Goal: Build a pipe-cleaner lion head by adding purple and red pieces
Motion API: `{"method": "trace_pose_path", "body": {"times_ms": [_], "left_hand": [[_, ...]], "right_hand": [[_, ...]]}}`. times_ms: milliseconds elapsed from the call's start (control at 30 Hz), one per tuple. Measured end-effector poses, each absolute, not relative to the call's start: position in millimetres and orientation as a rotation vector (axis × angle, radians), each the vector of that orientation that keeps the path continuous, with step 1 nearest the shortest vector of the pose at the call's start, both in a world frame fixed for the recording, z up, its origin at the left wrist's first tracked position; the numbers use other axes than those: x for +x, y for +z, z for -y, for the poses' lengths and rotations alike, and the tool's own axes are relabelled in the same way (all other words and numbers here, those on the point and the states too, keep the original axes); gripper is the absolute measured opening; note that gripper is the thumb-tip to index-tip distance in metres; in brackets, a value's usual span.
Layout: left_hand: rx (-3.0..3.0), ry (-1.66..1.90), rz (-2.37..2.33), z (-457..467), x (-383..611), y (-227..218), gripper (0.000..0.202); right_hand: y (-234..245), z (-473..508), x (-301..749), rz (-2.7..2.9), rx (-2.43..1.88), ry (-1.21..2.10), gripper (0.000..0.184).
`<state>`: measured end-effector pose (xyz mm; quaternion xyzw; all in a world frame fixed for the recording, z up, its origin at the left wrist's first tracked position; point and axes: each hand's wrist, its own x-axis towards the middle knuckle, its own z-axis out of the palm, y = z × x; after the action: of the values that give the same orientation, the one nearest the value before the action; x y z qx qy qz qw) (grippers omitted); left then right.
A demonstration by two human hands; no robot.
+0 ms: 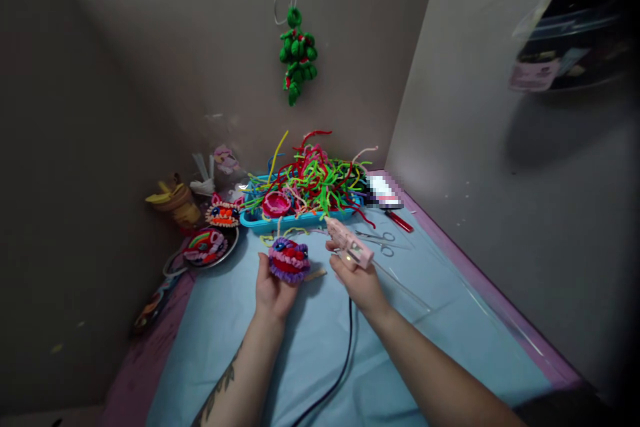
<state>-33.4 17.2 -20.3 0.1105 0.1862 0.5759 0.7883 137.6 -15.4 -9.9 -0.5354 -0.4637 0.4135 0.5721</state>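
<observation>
My left hand is closed under a small purple and red pipe-cleaner figure, holding it above the blue mat. A thin stick pokes out of the figure to the right. My right hand grips a pink glue gun, its nozzle pointing up and left, just right of the figure. A clear glue stick trails from the back of the gun, and a black cord runs down between my forearms.
A blue tray piled with coloured pipe cleaners stands behind the hands. Scissors and a red tool lie to its right. Finished figures and a metal plate sit at the left. A green figure hangs on the back wall.
</observation>
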Motion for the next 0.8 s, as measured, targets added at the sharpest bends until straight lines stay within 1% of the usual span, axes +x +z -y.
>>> {"method": "trace_pose_path", "body": {"times_ms": [100,200,267,433,600,733,800], "left_hand": [[0.254,1.274,-0.366,-15.5,-35.6,-19.9,0.035],[0.257,1.269,-0.351,-14.4,-34.3,-17.4,0.038],[0.242,1.268,-0.37,-15.8,-32.2,-16.2,0.038],[0.188,1.323,-0.49,-24.4,-27.5,-23.3,0.037],[0.134,1.368,-0.547,-27.4,-27.1,-28.2,0.04],[0.115,1.455,-0.575,-23.0,-26.5,-19.4,0.044],[0.136,1.477,-0.573,-20.0,-25.6,-15.0,0.045]], "right_hand": [[-7.0,16.9,135.9,1.145,-1.224,0.973,0.037],[-2.3,16.8,135.0,1.251,-1.083,0.947,0.049],[-1.2,16.6,135.0,1.269,-1.045,0.952,0.051],[-8.1,17.4,135.6,1.161,-1.227,0.96,0.036],[-9.4,17.1,134.0,1.182,-1.219,0.881,0.024],[-6.6,19.8,131.4,1.362,-1.114,0.943,0.025],[-6.5,23.3,130.0,1.458,-1.102,0.96,0.022]]}}
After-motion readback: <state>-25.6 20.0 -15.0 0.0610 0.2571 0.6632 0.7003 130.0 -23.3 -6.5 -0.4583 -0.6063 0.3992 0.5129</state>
